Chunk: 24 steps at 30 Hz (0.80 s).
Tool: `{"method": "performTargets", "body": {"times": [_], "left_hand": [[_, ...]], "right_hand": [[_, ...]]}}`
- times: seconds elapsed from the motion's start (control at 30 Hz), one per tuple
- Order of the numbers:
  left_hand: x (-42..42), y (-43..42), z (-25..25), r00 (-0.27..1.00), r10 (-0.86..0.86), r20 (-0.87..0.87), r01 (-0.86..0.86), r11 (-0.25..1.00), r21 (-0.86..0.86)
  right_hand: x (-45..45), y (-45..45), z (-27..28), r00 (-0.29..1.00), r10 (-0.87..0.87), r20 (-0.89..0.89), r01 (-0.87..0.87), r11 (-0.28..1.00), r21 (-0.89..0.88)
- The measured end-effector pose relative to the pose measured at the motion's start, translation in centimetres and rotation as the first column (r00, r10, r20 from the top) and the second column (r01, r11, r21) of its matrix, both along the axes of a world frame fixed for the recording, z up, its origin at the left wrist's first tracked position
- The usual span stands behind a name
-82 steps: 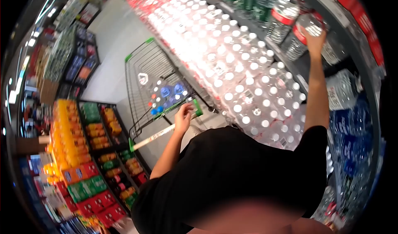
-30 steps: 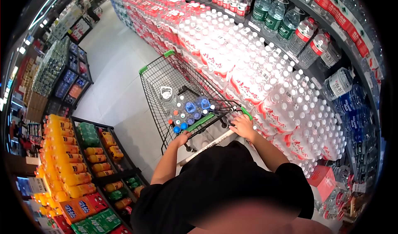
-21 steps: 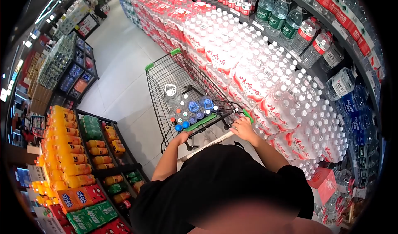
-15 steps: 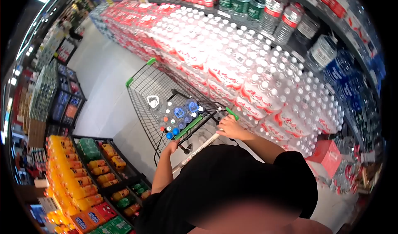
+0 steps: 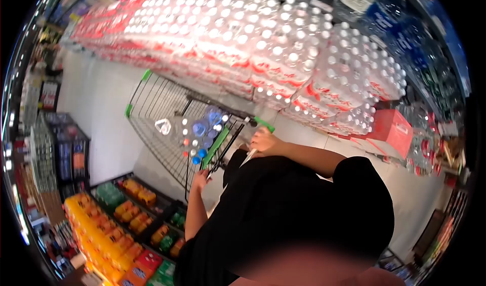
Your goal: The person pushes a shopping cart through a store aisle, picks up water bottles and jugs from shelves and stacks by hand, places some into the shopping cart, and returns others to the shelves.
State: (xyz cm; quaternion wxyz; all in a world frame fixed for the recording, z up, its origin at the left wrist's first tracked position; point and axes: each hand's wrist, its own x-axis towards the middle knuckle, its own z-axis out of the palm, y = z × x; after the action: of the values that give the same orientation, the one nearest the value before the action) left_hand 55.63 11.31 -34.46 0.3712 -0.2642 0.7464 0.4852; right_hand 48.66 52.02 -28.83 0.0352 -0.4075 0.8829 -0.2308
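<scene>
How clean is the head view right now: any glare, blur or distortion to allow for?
Head view: glare whitens the stacked bottle packs; wide-angle distortion bows the shelf edge inside black borders; softness makes small lettering hard to read; a smooth blurred patch covers bottom centre.

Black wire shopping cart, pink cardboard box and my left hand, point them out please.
Black wire shopping cart (image 5: 216, 146): head view, on its green bar.
Pink cardboard box (image 5: 397, 130): head view, on its side.
Left hand (image 5: 199, 180): head view, on its back.

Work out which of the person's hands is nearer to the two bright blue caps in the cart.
Left. The left hand is at the cart's rear edge, close by the bright blue caps; the right hand holds the handle, farther off.
</scene>
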Motion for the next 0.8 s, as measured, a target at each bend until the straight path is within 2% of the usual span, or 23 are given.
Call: {"method": "performTargets", "body": {"times": [0.03,0.07,0.1,0.13,0.17,0.23,0.3,0.4,0.47,0.5,0.53,0.57,0.63,0.67,0.7,0.73,0.77,0.8], "left_hand": [[0.5,0.2,-0.2,1.0,-0.006,-0.023,0.005,1.0,-0.026],[0.9,0.1,-0.7,0.999,-0.003,-0.044,0.001,0.998,-0.055],[1.4,-0.1,-1.4,0.996,-0.01,-0.085,0.004,0.998,-0.061],[1.8,-0.2,-1.9,0.979,-0.16,-0.125,0.135,0.973,-0.187],[1.5,1.2,0.9,0.985,-0.13,-0.113,0.106,0.975,-0.194],[2.1,0.9,-0.4,0.993,-0.036,-0.11,0.025,0.994,-0.105],[1.8,1.1,1.3,0.989,-0.113,-0.099,0.093,0.978,-0.188],[1.5,1.3,2.8,0.984,-0.14,-0.108,0.115,0.97,-0.215],[1.4,1.1,2.1,0.985,-0.142,-0.097,0.118,0.968,-0.22],[1.5,0.7,0.2,0.986,-0.133,-0.097,0.11,0.97,-0.214],[1.3,0.9,0.8,0.96,-0.204,-0.191,0.181,0.975,-0.132],[0.7,1.2,3.0,0.966,-0.236,-0.107,0.205,0.948,-0.242],[0.5,0.1,-0.5,0.821,-0.491,-0.292,0.394,0.857,-0.333],[0.0,0.5,-0.2,0.941,-0.295,-0.168,0.236,0.924,-0.301],[-0.2,0.7,0.4,0.962,-0.186,-0.199,0.129,0.955,-0.267],[-0.8,0.1,0.1,0.915,-0.317,-0.252,0.243,0.927,-0.285],[-1.3,-0.5,-1.1,0.882,-0.385,-0.273,0.301,0.905,-0.302],[-1.8,-1.1,-2.6,0.844,-0.449,-0.295,0.355,0.878,-0.321]], "right_hand": [[0.2,0.2,-0.6,1.0,0.014,0.0,-0.014,1.0,0.027],[0.5,0.3,0.1,0.997,0.005,0.081,-0.009,0.999,0.053],[0.7,0.3,-0.2,1.0,-0.012,-0.014,0.012,1.0,0.017],[0.8,0.4,0.9,0.999,-0.014,0.045,0.015,1.0,-0.002],[0.8,0.4,2.3,0.994,-0.008,0.108,0.009,1.0,-0.012],[1.0,0.1,3.9,0.992,-0.008,0.129,0.012,0.999,-0.031],[1.0,-0.2,3.7,0.992,0.008,0.129,-0.005,1.0,-0.027],[0.8,-0.5,3.6,0.993,0.024,0.113,-0.022,0.999,-0.024],[0.6,-0.4,3.3,0.995,0.027,0.097,-0.027,1.0,0.001],[0.7,0.1,3.2,0.996,0.034,0.082,-0.036,0.999,0.024],[-0.1,-0.3,2.8,0.995,0.077,0.055,-0.079,0.996,0.029],[-0.4,-0.4,1.5,0.996,0.085,-0.028,-0.085,0.996,0.003],[-1.5,-0.3,-0.5,0.992,0.12,-0.032,-0.118,0.992,0.044],[-2.1,-0.2,-1.5,0.983,0.147,-0.108,-0.14,0.988,0.065],[-3.2,0.4,-3.7,0.959,0.192,-0.206,-0.181,0.981,0.07],[-4.2,0.9,-5.6,0.95,0.178,-0.255,-0.148,0.98,0.13],[-6.0,1.1,-8.6,0.86,0.203,-0.468,-0.242,0.97,-0.023],[-6.0,0.2,-6.6,0.886,0.23,-0.403,-0.218,0.973,0.075]]}}
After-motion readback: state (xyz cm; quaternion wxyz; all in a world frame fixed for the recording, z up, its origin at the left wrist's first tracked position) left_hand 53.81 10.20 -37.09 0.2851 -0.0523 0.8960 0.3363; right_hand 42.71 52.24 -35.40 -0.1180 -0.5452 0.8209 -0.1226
